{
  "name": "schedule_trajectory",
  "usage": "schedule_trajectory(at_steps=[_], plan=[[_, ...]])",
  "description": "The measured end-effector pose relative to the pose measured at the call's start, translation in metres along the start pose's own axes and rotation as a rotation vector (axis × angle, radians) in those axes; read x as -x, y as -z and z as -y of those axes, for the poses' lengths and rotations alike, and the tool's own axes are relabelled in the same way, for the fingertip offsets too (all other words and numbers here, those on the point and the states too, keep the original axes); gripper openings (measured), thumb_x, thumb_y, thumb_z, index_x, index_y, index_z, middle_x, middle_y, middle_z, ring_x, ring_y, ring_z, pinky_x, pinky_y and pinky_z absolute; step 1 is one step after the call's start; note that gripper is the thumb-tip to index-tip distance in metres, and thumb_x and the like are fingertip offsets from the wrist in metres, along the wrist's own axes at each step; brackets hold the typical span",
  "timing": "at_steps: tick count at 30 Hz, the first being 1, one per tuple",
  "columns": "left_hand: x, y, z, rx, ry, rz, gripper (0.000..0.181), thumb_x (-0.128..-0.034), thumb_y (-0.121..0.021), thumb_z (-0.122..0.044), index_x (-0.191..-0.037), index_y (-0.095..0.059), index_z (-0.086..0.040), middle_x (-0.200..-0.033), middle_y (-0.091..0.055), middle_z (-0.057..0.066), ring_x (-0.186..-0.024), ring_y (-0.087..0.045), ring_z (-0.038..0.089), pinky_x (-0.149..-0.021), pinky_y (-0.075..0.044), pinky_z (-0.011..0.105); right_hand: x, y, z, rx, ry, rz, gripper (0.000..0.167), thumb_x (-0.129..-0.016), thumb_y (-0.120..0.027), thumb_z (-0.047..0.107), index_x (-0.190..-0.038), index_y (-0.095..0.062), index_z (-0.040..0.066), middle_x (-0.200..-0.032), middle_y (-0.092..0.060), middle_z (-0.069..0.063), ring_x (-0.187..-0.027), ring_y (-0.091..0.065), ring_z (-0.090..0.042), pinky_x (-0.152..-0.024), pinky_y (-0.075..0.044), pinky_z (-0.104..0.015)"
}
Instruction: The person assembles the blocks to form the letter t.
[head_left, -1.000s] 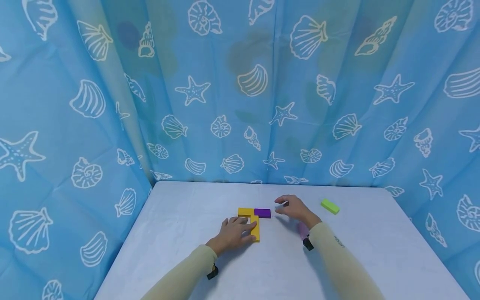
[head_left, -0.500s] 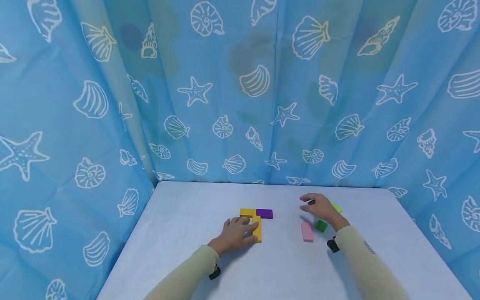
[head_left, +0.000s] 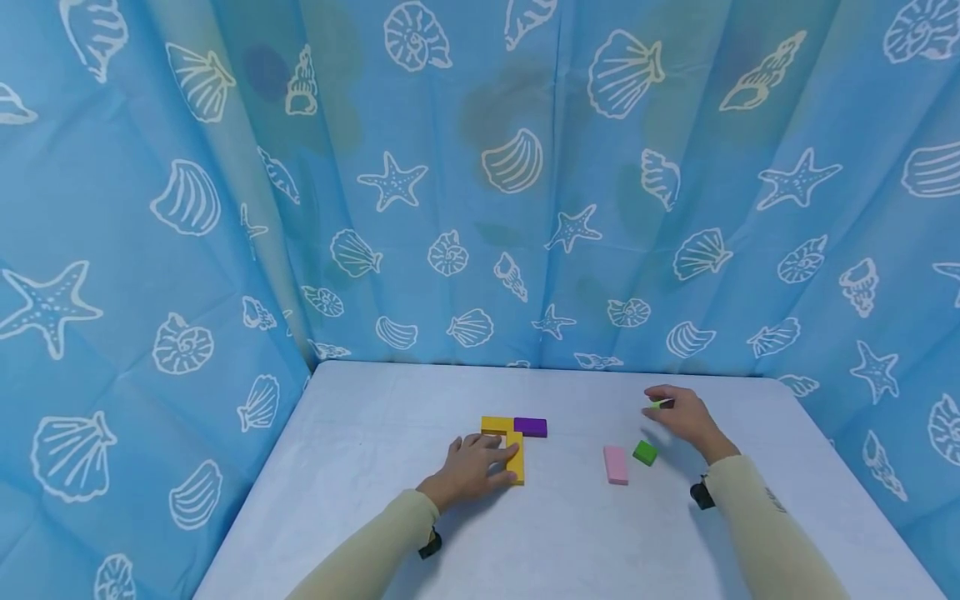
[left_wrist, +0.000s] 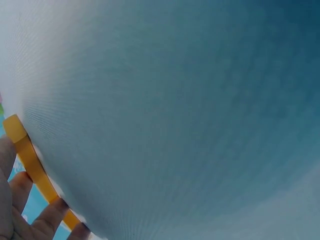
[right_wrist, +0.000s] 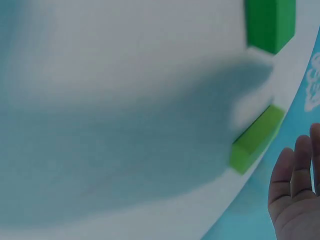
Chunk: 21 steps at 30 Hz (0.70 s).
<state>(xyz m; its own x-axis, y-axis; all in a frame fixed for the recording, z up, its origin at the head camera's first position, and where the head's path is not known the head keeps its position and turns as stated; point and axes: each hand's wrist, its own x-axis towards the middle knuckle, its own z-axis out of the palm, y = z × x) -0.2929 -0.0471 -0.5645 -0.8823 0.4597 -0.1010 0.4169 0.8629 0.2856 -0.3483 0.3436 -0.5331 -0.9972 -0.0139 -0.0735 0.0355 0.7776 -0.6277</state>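
Observation:
My left hand (head_left: 468, 467) rests on a yellow block (head_left: 517, 468) with loosely spread fingers. In the left wrist view its fingertips touch the side of that yellow block (left_wrist: 37, 167). A second yellow block (head_left: 497, 424) and a purple block (head_left: 531, 427) lie end to end at its far end. Over at the right, my right hand (head_left: 686, 417) hovers above a light green block (head_left: 657, 404), which it partly hides. The right wrist view shows the light green block (right_wrist: 255, 142) on the table, apart from the relaxed fingers of the right hand (right_wrist: 297, 195).
Between the hands lie a pink block (head_left: 617, 465) and a small green block (head_left: 645, 452) on the white table (head_left: 570, 533). A blue curtain (head_left: 450, 208) with a shell print stands along the table's far edge and sides.
My right hand has moved right, from beside the purple block to above the light green one, uncovering the pink and green blocks. The left hand stays on the yellow block.

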Motion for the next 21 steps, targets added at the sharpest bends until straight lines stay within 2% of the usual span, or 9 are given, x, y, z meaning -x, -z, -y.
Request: schedule_trajectory(at_steps=[11,17,21], plan=[[0.0,0.0,0.0,0.008,0.005,0.001,0.057,-0.0946,-0.054,-0.058,-0.148,-0.042,-0.041,-0.154,-0.045,0.001,-0.143,-0.036,0.031,-0.115,-0.023,0.066,0.014,0.012,-0.037,-0.008,-0.119,-0.075,0.052,-0.095,-0.061,0.023,-0.138,-0.05,-0.004,-0.14,-0.047,-0.033,-0.122,-0.047,-0.049,-0.096,-0.048,-0.058],[0.001,0.001,0.001,0.001,0.006,0.006,0.058,-0.0948,-0.053,-0.059,-0.148,-0.041,-0.041,-0.155,-0.044,0.001,-0.143,-0.035,0.031,-0.115,-0.023,0.065,0.012,0.006,-0.05,-0.038,-0.169,-0.057,0.058,-0.094,-0.065,0.029,-0.14,-0.049,-0.003,-0.144,-0.042,-0.033,-0.124,-0.046,-0.049,-0.099,-0.046,-0.06],[0.002,0.001,-0.001,-0.011,0.004,0.006,0.058,-0.0949,-0.052,-0.06,-0.149,-0.041,-0.041,-0.155,-0.044,0.001,-0.143,-0.036,0.031,-0.115,-0.024,0.065,0.013,0.004,-0.052,-0.039,-0.172,-0.047,0.062,-0.093,-0.066,0.032,-0.14,-0.048,-0.004,-0.143,-0.043,-0.034,-0.124,-0.045,-0.049,-0.1,-0.044,-0.061]])
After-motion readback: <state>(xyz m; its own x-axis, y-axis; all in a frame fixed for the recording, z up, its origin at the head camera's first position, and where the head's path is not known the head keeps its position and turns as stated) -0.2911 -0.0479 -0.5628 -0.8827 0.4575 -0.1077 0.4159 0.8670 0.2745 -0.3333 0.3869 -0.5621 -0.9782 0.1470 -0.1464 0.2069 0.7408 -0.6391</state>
